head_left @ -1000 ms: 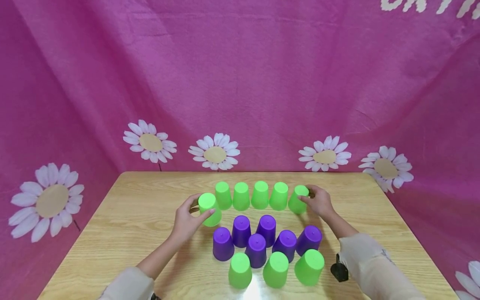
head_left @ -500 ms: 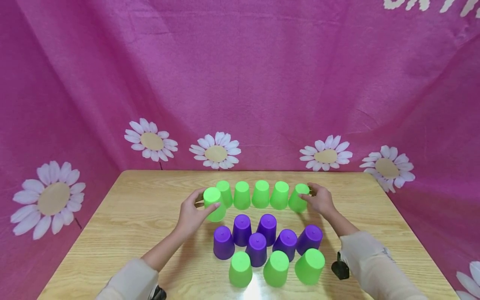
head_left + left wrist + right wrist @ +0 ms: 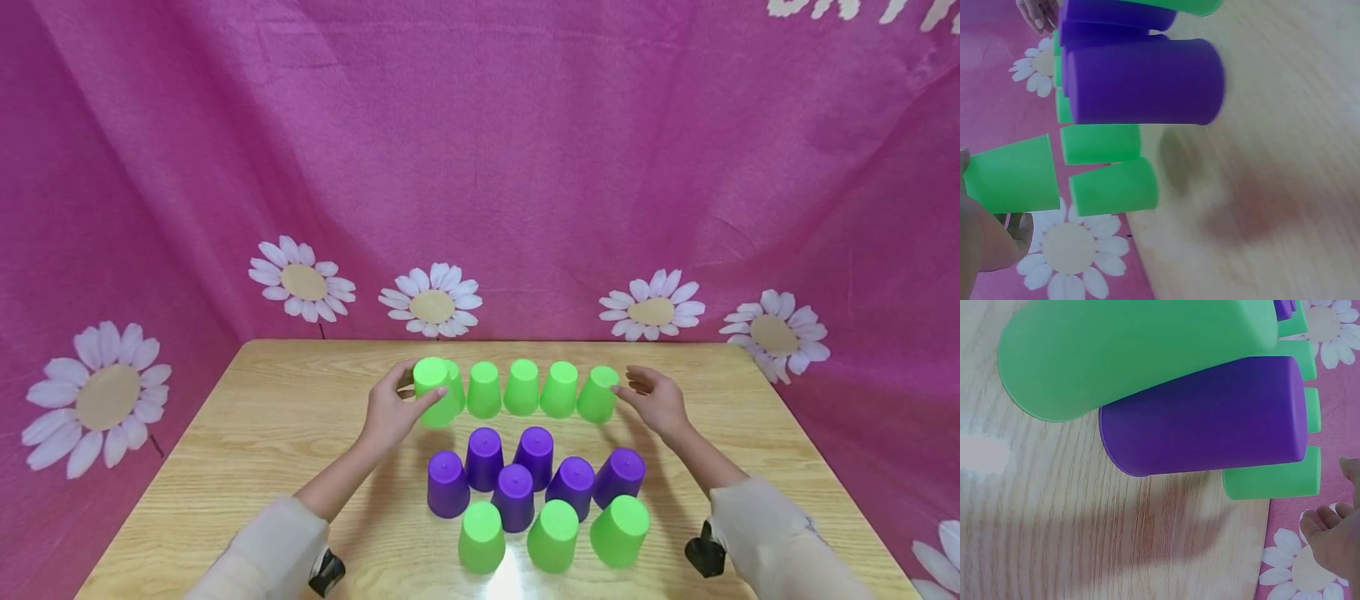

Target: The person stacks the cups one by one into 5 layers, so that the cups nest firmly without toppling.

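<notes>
My left hand (image 3: 390, 412) grips an upside-down green cup (image 3: 433, 392) at the left end of the back row, overlapping the row's leftmost cup (image 3: 456, 387) in the head view. In the left wrist view the held cup (image 3: 1015, 178) is off the table, with fingers and thumb around it. At the row's right end stands another green cup (image 3: 597, 395); beside it my right hand (image 3: 657, 403) has its fingers spread. The right wrist view shows a gap between that hand (image 3: 1334, 540) and the end cup (image 3: 1275, 481).
Several upside-down purple cups (image 3: 514, 498) stand mid-table, with three green cups (image 3: 553, 537) in front of them. The wooden table (image 3: 247, 442) meets a pink flowered cloth (image 3: 480, 183) at its back and sides.
My left hand has carried its green cup away from me and slightly right, towards the back row. My right hand has let go of the end cup and moved right.
</notes>
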### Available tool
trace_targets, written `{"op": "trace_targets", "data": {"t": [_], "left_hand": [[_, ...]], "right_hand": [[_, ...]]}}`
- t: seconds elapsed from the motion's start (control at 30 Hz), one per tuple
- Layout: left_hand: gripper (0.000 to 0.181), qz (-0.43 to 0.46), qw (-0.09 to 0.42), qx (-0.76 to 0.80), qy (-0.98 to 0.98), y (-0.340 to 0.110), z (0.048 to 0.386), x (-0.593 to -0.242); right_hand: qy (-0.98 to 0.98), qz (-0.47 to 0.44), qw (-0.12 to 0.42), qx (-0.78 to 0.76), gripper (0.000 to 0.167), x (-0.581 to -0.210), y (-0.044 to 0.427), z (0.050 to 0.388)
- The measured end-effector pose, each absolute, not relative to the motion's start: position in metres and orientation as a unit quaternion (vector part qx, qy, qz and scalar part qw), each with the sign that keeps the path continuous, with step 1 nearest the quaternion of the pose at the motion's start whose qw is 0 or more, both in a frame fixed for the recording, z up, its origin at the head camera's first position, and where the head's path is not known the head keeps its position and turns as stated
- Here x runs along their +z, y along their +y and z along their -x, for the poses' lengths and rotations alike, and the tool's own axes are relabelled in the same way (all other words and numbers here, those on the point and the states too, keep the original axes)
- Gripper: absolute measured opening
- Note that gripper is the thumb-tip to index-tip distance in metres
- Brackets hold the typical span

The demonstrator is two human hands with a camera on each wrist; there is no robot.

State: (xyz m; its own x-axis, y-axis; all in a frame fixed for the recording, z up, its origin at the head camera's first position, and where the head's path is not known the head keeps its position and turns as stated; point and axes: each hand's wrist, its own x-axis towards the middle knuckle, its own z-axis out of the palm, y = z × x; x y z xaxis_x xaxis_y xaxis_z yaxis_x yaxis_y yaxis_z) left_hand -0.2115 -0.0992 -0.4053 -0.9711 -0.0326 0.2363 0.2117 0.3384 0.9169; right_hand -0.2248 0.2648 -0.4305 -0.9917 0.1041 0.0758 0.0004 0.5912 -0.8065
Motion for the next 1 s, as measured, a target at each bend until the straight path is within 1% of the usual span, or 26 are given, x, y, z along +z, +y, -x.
{"op": "trace_targets", "data": {"t": [0.27,0.53,0.7,1.0], "left_hand": [[0.047,0.063,0.127,-0.576,-0.805,-0.092,0.219,-0.394],[0.048,0.054,0.122,-0.577,-0.805,-0.084,0.227,-0.394],[0.047,0.064,0.125,-0.578,-0.804,-0.079,0.229,-0.395],[0.05,0.064,0.132,-0.573,-0.807,-0.07,0.235,-0.394]], "right_hand": [[-0.881,0.019,0.071,0.468,0.05,-0.428,0.266,0.214],[-0.872,0.006,0.088,0.481,0.045,-0.425,0.268,0.201],[-0.862,-0.012,0.102,0.496,0.043,-0.423,0.267,0.19],[-0.857,-0.036,0.107,0.503,0.04,-0.425,0.268,0.171]]}}
